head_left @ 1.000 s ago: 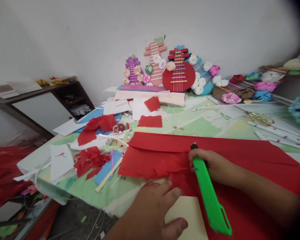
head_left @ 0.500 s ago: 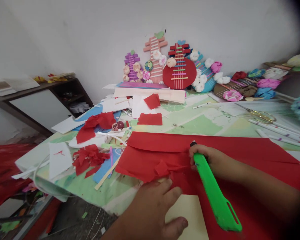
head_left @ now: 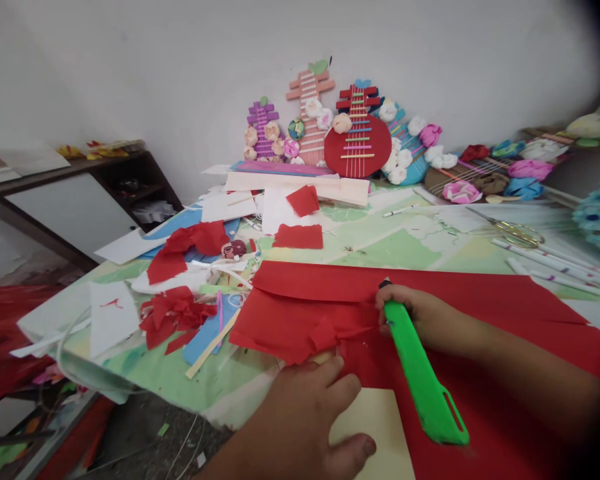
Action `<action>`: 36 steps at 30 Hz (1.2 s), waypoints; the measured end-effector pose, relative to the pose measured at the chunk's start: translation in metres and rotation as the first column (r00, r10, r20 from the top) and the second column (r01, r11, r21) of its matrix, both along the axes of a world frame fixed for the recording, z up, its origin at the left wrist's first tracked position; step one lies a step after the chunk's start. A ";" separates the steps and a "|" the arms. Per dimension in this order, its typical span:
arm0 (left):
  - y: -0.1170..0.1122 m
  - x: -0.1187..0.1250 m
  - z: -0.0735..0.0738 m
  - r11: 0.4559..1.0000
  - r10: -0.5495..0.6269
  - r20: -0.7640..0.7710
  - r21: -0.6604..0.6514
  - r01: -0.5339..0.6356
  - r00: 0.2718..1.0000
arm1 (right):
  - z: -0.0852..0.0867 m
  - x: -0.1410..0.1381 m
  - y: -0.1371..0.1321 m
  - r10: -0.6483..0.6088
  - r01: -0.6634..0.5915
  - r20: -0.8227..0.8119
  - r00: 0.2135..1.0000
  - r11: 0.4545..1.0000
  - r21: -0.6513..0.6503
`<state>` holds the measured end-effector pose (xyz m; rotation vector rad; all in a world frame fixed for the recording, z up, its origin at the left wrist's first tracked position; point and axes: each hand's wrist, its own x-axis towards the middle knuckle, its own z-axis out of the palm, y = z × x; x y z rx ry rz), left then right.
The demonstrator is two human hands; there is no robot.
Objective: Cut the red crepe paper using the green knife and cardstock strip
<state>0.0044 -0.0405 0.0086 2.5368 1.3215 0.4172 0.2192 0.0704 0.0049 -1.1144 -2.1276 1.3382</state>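
Observation:
My right hand (head_left: 420,319) is closed round a green utility knife (head_left: 419,377), its tip down on a large red paper sheet (head_left: 480,307) spread over the table. Torn, ragged red paper lies just left of the blade. My left hand (head_left: 307,420) lies flat with fingers spread, pressing a cream card (head_left: 380,433) at the sheet's near edge.
Red scraps (head_left: 175,317), white and blue paper offcuts crowd the table's left part. Paper guitar models (head_left: 357,143) with paper flowers lean on the back wall. Scissors (head_left: 517,233) and white sticks (head_left: 560,263) lie at right. A dark side table (head_left: 80,193) stands at left.
The knife's handle has swung a little while its tip stays at the same spot on the red sheet. My left hand has barely shifted on the card.

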 end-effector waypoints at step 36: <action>0.002 -0.006 0.002 0.982 0.063 0.239 -0.190 -0.017 0.969 | 0.033 0.029 -0.051 -0.442 0.444 -0.039 0.896 0.894 0.062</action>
